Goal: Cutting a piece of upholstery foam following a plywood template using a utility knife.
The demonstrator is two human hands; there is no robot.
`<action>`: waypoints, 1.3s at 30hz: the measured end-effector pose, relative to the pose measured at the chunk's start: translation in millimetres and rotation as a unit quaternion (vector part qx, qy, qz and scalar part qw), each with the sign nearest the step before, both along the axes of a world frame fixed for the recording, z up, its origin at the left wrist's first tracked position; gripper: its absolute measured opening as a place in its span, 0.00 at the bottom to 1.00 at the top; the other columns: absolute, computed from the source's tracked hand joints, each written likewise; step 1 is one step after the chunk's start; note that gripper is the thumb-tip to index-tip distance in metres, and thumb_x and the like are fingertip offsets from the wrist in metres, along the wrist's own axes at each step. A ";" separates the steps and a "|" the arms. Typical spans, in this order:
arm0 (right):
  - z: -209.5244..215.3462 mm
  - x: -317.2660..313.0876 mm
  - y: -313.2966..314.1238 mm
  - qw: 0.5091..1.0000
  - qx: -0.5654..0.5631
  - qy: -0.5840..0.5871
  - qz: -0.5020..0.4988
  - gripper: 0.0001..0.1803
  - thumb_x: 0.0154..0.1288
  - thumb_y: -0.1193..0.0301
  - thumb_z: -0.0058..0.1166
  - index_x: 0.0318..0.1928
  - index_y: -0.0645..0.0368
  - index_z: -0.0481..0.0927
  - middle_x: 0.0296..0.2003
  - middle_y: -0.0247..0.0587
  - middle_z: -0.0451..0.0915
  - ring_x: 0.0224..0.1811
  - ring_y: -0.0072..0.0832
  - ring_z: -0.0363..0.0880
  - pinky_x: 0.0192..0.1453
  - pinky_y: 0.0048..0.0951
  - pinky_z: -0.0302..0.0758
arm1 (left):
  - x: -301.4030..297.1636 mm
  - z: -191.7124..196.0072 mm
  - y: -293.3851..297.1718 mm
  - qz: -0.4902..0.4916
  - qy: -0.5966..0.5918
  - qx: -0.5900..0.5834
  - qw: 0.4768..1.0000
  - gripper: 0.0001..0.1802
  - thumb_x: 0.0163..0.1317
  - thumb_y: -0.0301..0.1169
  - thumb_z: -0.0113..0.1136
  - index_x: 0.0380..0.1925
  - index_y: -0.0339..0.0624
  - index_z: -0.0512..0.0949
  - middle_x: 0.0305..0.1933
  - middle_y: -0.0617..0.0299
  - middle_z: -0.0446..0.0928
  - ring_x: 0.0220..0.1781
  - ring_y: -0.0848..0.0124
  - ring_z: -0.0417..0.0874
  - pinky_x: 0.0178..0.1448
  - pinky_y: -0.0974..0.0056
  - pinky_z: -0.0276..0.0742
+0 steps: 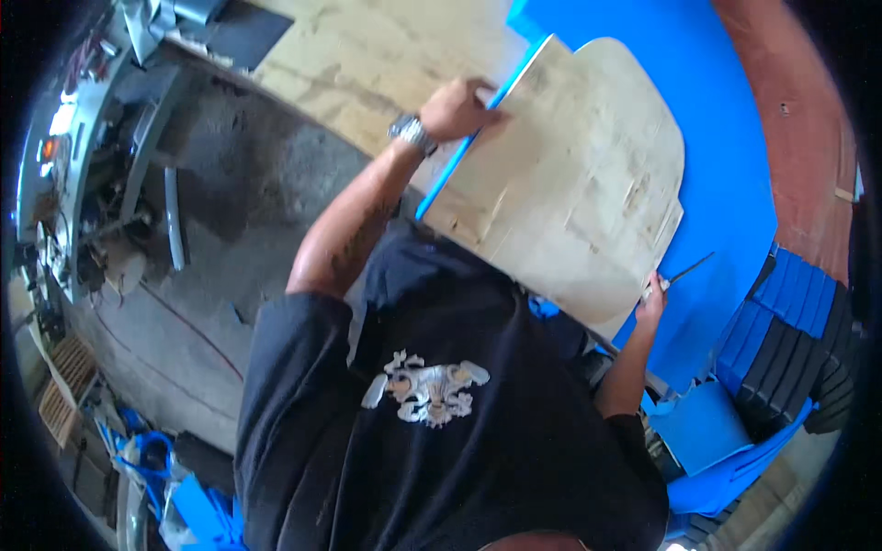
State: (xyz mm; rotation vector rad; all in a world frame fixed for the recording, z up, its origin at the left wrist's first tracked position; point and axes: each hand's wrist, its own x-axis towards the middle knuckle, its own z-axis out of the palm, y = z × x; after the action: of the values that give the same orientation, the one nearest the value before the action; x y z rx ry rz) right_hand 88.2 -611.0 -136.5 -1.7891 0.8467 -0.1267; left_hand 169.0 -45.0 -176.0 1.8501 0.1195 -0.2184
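A pale plywood panel (579, 165) with a curved, notched outline lies over a blue sheet (726, 174). A blue strip (447, 181) shows along the panel's left edge. My left hand (459, 110), with a metal watch at the wrist, is closed over that edge, fingers on the panel's top and part of the grip hidden. At the panel's lower right edge, my right hand (653, 301) is closed round a thin, dark, pointed tool (691, 267) with a pale grip. The tool points up and right over the blue sheet; its exact kind is unclear.
Bare board (354, 60) forms the work surface at the upper left. A reddish-brown surface (799, 110) borders the blue sheet at right. Stacked blue and black pieces (772, 331) stand at lower right. Vehicle front parts (78, 165) and a grey tube (174, 219) are at left.
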 end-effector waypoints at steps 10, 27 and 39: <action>-12.6 2.9 7.5 0.998 0.054 0.014 0.023 0.13 0.60 0.66 0.52 0.43 0.57 0.72 0.40 0.36 0.76 0.41 0.29 0.75 0.44 0.31 0.73 | 0.9 -23.0 7.0 -0.035 -0.006 -0.005 0.999 0.26 0.48 0.49 0.62 0.44 0.48 0.78 0.32 0.53 0.79 0.33 0.64 0.81 0.38 0.63 0.76; 5.7 -28.8 -36.7 0.989 0.036 -0.139 0.030 0.13 0.55 0.64 0.59 0.36 0.59 0.78 0.30 0.30 0.77 0.28 0.17 0.72 0.32 0.21 0.67 | -32.0 34.8 -74.0 0.056 -0.007 0.125 0.991 0.20 0.53 0.34 0.58 0.47 0.41 0.73 0.32 0.59 0.78 0.32 0.70 0.78 0.37 0.64 0.74; 80.4 -108.7 -147.5 0.949 0.277 -0.144 0.050 0.16 0.62 0.55 0.47 0.42 0.51 0.66 0.17 0.33 0.68 0.11 0.19 0.63 0.10 0.19 0.53 | -66.3 103.0 -407.3 -0.086 -0.369 0.293 0.878 0.34 0.52 0.40 0.60 0.58 0.47 0.61 0.63 0.48 0.57 0.61 0.49 0.61 0.61 0.52 0.61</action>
State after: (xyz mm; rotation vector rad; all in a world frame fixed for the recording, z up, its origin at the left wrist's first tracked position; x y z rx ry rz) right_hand -20.6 -758.5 -56.1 -1.2405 0.5116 -0.0701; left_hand 102.8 -452.4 -73.0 2.4222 -0.5704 0.4654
